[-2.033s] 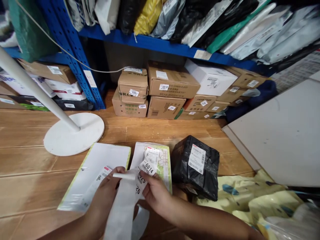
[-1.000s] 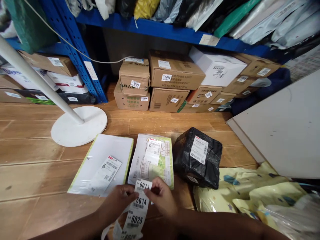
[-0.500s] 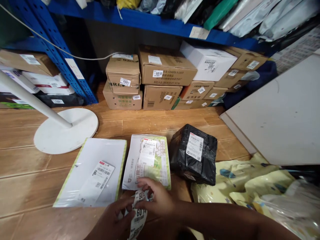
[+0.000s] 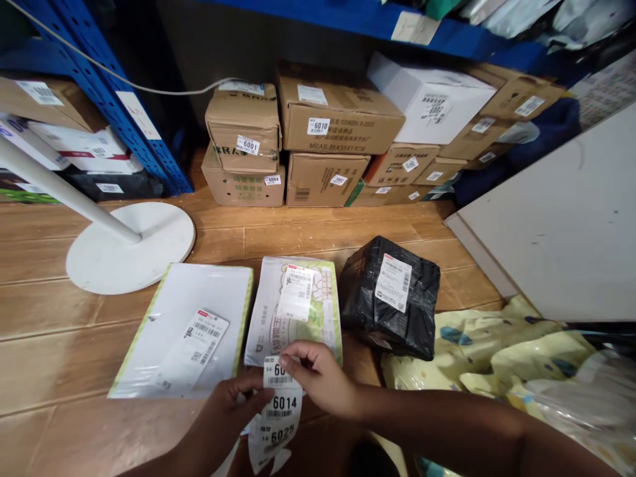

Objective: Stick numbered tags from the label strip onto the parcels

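Note:
My left hand (image 4: 233,404) pinches the left edge of a strip of numbered stickers (image 4: 281,407) reading 6014 and 6025. My right hand (image 4: 318,377) pinches the topmost sticker of that strip at its upper right corner. The strip hangs over the wooden floor (image 4: 59,331), just in front of a white-and-green mailer (image 4: 318,305) with a shipping label. A larger white mailer (image 4: 199,298) lies to its left, and a black-wrapped parcel (image 4: 368,298) sits to its right.
Stacked cardboard boxes (image 4: 328,132) with number tags stand at the back under a blue shelf (image 4: 377,16). A white stand's round base (image 4: 144,238) is at left, a grey board (image 4: 561,225) at right, and yellow patterned bags (image 4: 497,358) lie in the lower right.
The view tilted down. My hands moved the sticker strip toward the near edge of the white-and-green mailer, and my right fingers now grip the top sticker.

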### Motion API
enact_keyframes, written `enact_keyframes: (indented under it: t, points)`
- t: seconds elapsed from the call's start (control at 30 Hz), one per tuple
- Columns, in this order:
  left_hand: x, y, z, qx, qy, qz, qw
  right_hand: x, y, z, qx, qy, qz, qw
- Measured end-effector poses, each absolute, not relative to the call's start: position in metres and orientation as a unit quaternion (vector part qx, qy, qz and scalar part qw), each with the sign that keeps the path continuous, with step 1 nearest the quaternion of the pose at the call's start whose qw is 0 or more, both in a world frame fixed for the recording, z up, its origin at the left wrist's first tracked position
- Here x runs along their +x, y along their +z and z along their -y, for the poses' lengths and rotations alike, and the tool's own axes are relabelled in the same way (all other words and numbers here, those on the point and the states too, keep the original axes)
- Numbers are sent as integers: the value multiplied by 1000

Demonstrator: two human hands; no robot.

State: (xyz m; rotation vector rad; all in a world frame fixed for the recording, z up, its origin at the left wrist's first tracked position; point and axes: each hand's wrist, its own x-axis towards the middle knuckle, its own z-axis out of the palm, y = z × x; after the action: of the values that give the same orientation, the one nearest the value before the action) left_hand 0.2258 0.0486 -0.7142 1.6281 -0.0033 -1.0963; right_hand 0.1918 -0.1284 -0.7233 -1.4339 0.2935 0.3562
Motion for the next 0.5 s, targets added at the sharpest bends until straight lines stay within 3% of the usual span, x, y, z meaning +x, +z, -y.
enact_keyframes:
  t: [0.33,0.4,0.5]
  points:
    - [230,-709,-45,705,-471,-29,529,196,-733,134,-626,167,-166,744]
    - [229,-709,-44,704,-473,-40,529,192,-733,137,-687,103,-138,706]
    - [228,-713,-42,694,-475,-74,536,187,-729,143,-822,-33,16,568]
